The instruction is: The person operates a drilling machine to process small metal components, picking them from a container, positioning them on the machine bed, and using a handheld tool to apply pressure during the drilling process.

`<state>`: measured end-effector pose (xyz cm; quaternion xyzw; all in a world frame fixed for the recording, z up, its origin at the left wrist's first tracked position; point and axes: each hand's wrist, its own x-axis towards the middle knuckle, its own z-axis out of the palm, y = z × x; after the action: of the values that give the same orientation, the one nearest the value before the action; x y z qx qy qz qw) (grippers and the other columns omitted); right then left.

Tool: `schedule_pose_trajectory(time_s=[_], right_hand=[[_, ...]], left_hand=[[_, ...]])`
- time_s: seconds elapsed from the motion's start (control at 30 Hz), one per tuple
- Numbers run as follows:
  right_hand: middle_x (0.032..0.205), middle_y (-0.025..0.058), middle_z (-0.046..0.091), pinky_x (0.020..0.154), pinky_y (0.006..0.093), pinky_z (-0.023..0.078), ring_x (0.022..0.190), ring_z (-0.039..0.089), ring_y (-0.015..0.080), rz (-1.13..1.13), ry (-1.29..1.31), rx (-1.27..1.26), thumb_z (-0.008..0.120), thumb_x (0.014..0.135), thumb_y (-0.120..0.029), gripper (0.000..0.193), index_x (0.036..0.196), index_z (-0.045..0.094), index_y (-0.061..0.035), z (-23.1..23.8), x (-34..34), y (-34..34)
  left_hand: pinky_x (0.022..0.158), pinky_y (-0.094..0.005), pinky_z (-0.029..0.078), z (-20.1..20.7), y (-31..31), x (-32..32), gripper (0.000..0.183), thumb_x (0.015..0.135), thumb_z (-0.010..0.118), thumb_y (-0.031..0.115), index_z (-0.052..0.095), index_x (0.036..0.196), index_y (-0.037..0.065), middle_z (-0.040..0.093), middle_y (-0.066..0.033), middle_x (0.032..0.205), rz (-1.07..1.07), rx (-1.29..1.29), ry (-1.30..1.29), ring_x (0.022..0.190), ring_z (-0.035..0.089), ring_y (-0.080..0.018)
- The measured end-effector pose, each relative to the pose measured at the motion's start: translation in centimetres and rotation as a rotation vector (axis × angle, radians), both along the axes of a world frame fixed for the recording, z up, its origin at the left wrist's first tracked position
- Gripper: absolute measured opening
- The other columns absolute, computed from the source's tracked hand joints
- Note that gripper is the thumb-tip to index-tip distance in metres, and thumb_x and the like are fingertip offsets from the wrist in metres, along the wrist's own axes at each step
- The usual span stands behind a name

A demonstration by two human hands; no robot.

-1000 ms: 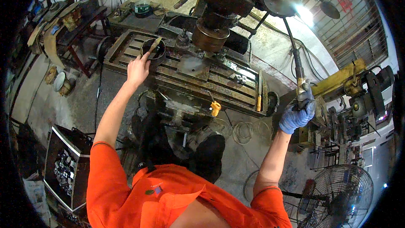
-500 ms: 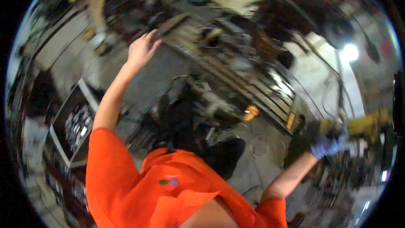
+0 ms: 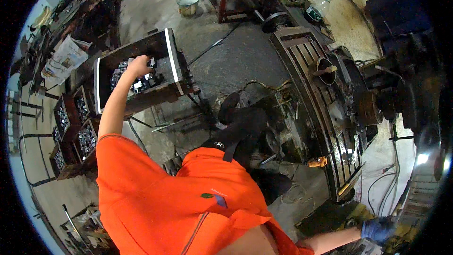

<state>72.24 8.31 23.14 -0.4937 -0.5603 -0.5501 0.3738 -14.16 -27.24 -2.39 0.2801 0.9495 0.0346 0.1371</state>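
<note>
Orange-sleeved left hand (image 3: 138,66) has swung from the milling machine (image 3: 330,99) into a crate of metal parts (image 3: 137,82), grip unclear; gloved right hand (image 3: 377,230) grips a handle.

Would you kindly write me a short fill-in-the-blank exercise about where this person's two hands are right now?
1. The left hand reaches into a dark ____ of small metal parts.
2. The right hand wears a ____ glove.
3. The person's shirt is ____.
4. The milling machine's slotted table lies to the person's ____.

Missing words: crate; blue; orange; right
</note>
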Motion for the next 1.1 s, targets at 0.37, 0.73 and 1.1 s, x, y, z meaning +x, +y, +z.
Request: schedule_pose_trajectory(time_s=[0.37, 0.73, 1.1], right_hand=[[0.079, 0.0076, 0.062, 0.047, 0.0281, 0.042, 0.059, 0.056, 0.0180, -0.371, -0.110, 0.032, 0.054, 0.084, -0.029, 0.026, 0.077, 0.061, -0.0050, 4.5, -1.5, -1.4], [0.100, 0.0142, 0.060, 0.087, 0.0397, 0.041, 0.094, 0.056, 0.0265, 1.227, 0.768, -0.146, 0.044, 0.082, -0.021, 0.025, 0.093, 0.058, -0.0022, 11.0, -0.4, 0.3], [0.105, 0.0149, 0.057, 0.085, 0.0361, 0.044, 0.096, 0.055, 0.0271, 0.702, 0.010, 0.002, 0.042, 0.085, -0.012, 0.026, 0.101, 0.057, 0.0030, 11.3, -7.0, -2.1]], left_hand=[[0.070, -0.0398, 0.049, -5.8, 1.5, -3.5, 0.025, 0.066, 0.063, 0.017, 0.059, 0.089, 0.008, 0.061, -0.0117, 0.091, -0.133, -0.115, 0.317, 0.085, 0.060, -0.0293], [0.063, -0.0418, 0.048, -10.4, 1.7, -6.2, 0.025, 0.077, 0.049, 0.018, 0.053, 0.101, 0.012, 0.061, -0.0105, 0.085, -0.217, -0.163, 0.308, 0.079, 0.060, -0.0286], [0.068, -0.0455, 0.047, -11.3, 2.5, -7.0, 0.025, 0.078, 0.051, 0.032, 0.056, 0.092, 0.011, 0.061, -0.0116, 0.090, -0.250, -0.194, 0.317, 0.083, 0.059, -0.0325]])
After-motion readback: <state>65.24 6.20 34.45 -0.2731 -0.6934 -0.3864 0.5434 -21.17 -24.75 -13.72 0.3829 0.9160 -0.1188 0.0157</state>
